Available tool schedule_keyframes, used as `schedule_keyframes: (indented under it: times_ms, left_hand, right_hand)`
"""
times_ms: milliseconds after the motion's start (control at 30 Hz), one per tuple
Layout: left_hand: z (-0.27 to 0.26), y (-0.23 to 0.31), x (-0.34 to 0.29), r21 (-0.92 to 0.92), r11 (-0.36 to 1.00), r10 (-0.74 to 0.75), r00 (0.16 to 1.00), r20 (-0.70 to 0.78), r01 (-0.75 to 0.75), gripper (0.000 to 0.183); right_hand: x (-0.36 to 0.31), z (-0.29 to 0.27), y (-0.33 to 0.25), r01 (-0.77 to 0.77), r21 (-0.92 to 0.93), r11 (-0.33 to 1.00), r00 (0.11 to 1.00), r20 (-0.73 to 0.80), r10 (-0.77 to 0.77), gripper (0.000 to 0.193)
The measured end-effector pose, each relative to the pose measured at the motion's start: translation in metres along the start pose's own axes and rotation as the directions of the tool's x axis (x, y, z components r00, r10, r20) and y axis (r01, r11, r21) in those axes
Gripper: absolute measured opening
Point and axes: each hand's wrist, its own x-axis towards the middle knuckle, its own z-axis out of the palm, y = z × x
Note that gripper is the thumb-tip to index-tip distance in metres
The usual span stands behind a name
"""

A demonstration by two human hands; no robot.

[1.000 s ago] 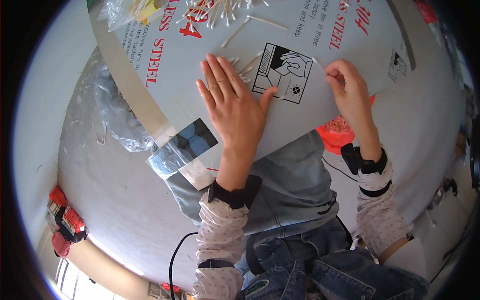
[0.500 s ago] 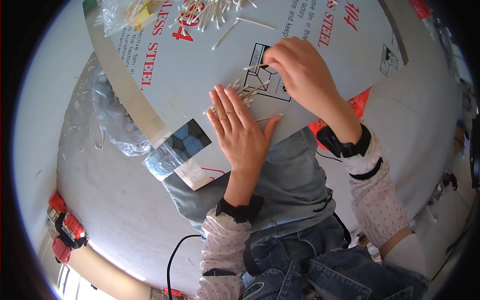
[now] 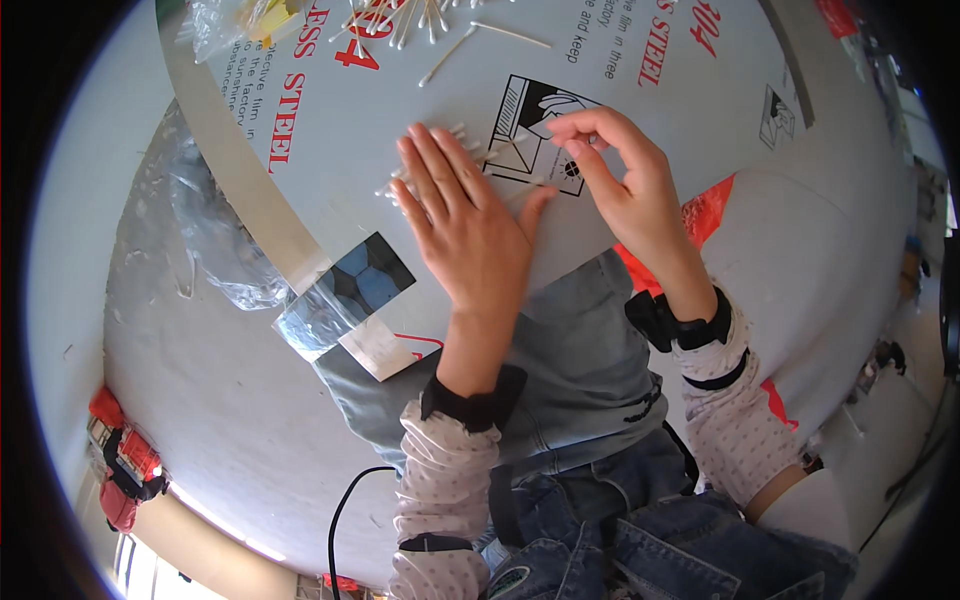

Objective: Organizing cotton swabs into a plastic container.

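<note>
My left hand (image 3: 462,215) lies flat with fingers stretched over a small bunch of cotton swabs (image 3: 488,157) on the grey film-covered board (image 3: 350,185). White swab tips poke out past its fingers on both sides, and its palm hides the rest. One swab lies beside the left thumb. Just right of the bunch is my right hand (image 3: 625,175), its thumb and forefinger apart and nothing visible between them. Farther up the board lies a looser pile of cotton swabs (image 3: 405,18), with a single swab (image 3: 447,57) just below it.
A clear plastic bag with something yellow (image 3: 235,25) lies at the board's far left. Tape and a dark-blue patterned patch (image 3: 372,278) cover the near left corner. A crumpled clear bag (image 3: 215,225) is below the left edge, a red bag (image 3: 708,212) below the near right edge.
My right hand has let go of a swab, opened its fingers and drawn back slightly right and nearer. My left hand has slid a little farther up over the bunch.
</note>
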Motion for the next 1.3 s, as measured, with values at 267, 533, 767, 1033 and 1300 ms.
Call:
schedule_keyframes:
  times_ms: [267,533,767,1033,1300]
  left_hand:
    - [-0.002,0.003,-0.013,-0.042,0.998,-0.038,0.999,0.027,0.039,0.104]
    - [-0.035,-0.052,-0.021,-0.776,0.615,-0.321,0.943,-0.086,0.138,0.069]
    - [-0.029,-0.059,-0.023,-0.993,0.103,-0.621,0.783,-0.023,0.053,0.059]
    - [-0.012,-0.043,-0.002,-0.997,-0.078,-0.607,0.794,0.028,-0.024,0.065]
    - [-0.008,-0.029,0.001,-1.000,-0.014,-0.578,0.816,-0.007,-0.019,0.066]
  right_hand:
    - [-0.026,0.022,0.016,-0.072,0.107,0.992,0.983,-0.162,0.089,0.020]
    - [-0.021,0.020,0.001,0.244,-0.225,0.943,0.967,0.129,-0.219,0.036]
    - [-0.007,0.033,0.007,0.360,-0.268,0.894,0.926,0.221,-0.307,0.017]
    - [0.008,0.056,0.001,0.210,0.015,0.978,0.978,-0.016,-0.209,0.024]
    - [-0.001,0.089,-0.007,0.059,0.454,0.889,0.984,-0.179,0.025,0.039]
